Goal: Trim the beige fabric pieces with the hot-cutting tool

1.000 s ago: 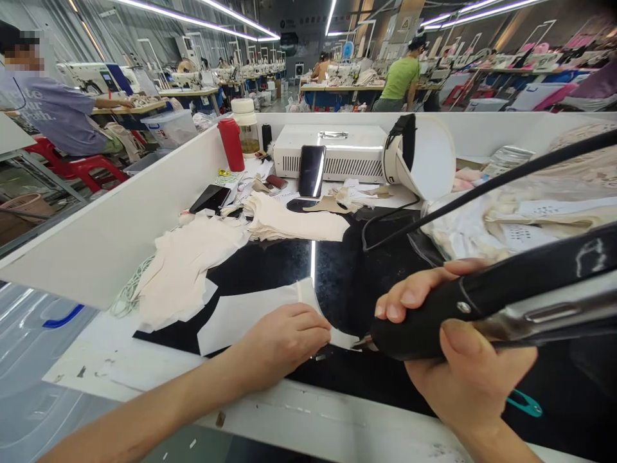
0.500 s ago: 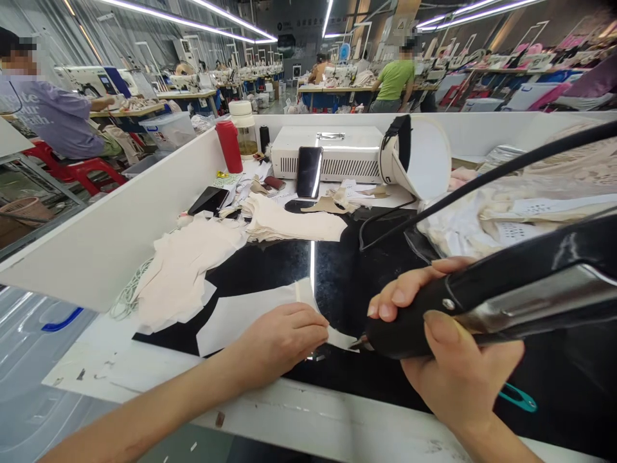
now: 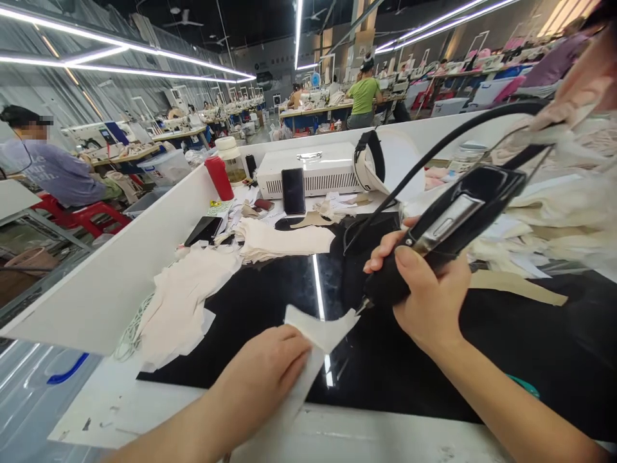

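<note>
My left hand (image 3: 265,373) is closed on a cut piece of white fabric (image 3: 325,331), its fingers pressed on the narrow part. My right hand (image 3: 431,305) grips a black corded hand tool (image 3: 448,215) with a silver strip along its body. The tool's small metal tip (image 3: 365,304) meets or nearly meets the fabric's right corner; contact is hard to tell. Part of the fabric is hidden under my left hand and hangs toward the front edge. A glossy black board (image 3: 260,302) lies beneath both hands.
Loose pale fabric pieces (image 3: 178,302) lie left, with a stack (image 3: 284,241) behind. Farther back are a phone (image 3: 293,191), a white vented box (image 3: 313,164) and a red bottle (image 3: 219,179). The tool's black cord (image 3: 434,145) arches at right. A teal object (image 3: 524,386) lies front right.
My left hand has turned the fabric and drawn it toward the front edge. The tool has tilted more upright in my right hand. The camera view has shifted and tilted.
</note>
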`<state>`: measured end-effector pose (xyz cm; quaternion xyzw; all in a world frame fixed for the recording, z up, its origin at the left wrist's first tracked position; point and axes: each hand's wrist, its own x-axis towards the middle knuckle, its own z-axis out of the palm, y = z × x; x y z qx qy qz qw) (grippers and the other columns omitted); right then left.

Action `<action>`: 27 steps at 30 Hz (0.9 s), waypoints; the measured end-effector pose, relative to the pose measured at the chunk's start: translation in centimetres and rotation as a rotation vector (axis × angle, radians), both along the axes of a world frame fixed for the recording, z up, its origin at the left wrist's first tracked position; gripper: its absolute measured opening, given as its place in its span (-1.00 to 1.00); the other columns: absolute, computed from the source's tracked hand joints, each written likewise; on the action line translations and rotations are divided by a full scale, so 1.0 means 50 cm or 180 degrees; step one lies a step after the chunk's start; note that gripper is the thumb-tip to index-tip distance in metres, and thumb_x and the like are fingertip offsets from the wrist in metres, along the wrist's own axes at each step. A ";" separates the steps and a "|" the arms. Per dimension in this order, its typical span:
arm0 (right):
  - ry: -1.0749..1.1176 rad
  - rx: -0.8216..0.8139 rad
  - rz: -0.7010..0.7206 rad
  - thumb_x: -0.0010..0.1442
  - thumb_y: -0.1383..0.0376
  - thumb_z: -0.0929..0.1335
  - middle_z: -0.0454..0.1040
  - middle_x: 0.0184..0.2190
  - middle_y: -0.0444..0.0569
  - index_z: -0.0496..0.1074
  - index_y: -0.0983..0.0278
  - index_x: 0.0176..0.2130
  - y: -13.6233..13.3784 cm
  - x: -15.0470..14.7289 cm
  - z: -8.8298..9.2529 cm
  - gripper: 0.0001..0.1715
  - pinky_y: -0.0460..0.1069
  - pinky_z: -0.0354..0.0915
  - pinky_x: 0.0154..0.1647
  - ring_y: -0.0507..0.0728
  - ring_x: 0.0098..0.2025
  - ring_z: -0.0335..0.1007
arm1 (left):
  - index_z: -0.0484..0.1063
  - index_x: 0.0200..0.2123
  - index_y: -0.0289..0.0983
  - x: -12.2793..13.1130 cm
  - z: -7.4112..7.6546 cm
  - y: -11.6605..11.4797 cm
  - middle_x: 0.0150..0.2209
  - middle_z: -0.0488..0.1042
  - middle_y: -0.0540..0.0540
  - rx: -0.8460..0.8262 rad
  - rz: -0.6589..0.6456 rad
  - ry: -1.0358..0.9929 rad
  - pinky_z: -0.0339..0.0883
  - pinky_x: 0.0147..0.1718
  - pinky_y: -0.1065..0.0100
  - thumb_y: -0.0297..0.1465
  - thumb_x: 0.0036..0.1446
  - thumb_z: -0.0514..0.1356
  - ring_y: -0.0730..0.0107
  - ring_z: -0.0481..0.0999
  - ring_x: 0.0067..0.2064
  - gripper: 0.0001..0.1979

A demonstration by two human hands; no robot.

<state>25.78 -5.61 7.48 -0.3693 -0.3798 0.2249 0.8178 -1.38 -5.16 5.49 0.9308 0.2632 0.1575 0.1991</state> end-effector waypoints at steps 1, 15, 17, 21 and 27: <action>-0.0008 -0.0034 0.0042 0.18 0.02 0.73 0.61 -0.33 -0.28 0.54 0.07 0.04 -0.005 -0.003 -0.001 -0.42 0.05 0.56 -0.32 0.08 -0.43 0.55 | 0.66 -0.03 -0.19 0.006 0.008 0.000 -0.08 0.72 -0.01 -0.0100 -0.0012 0.0097 0.71 -0.10 0.36 -0.54 0.59 0.27 0.33 0.78 -0.14 -0.82; -0.0054 -0.0086 0.0118 0.26 -0.06 0.71 0.62 -0.32 -0.24 0.54 0.07 0.05 -0.065 -0.040 -0.013 -0.44 0.02 0.62 -0.34 0.07 -0.43 0.54 | 0.56 0.26 -0.14 0.128 0.036 0.185 0.39 0.64 -0.22 -0.0318 -0.1896 0.0822 0.23 0.64 -0.35 -0.13 0.50 0.49 -0.13 0.39 0.65 -0.58; -0.0111 -0.0058 0.0106 0.28 -0.05 0.69 0.61 -0.32 -0.24 0.55 0.07 0.03 -0.063 -0.045 -0.015 -0.48 0.01 0.60 -0.37 0.07 -0.44 0.52 | 0.58 0.23 -0.13 0.134 0.033 0.191 0.34 0.68 -0.20 -0.0362 -0.1945 0.0878 0.22 0.63 -0.38 -0.13 0.49 0.50 -0.12 0.44 0.62 -0.61; -0.0128 -0.0019 0.0107 0.30 -0.05 0.68 0.60 -0.33 -0.23 0.54 0.08 0.04 -0.057 -0.052 -0.015 -0.49 0.03 0.59 -0.40 0.08 -0.45 0.52 | 0.59 0.20 -0.13 0.130 0.023 0.197 0.39 0.64 -0.23 -0.0332 -0.1933 0.0819 0.17 0.62 -0.50 -0.15 0.48 0.51 -0.15 0.42 0.63 -0.63; 0.0048 0.0008 0.0290 0.29 -0.02 0.69 0.62 -0.31 -0.22 0.52 0.08 0.04 -0.050 -0.064 -0.006 -0.47 -0.02 0.55 -0.50 0.08 -0.45 0.54 | 0.58 0.21 -0.15 0.114 0.013 0.192 0.43 0.61 -0.31 -0.0328 -0.1772 0.0791 -0.10 0.62 -0.66 -0.15 0.47 0.52 -0.23 0.29 0.69 -0.60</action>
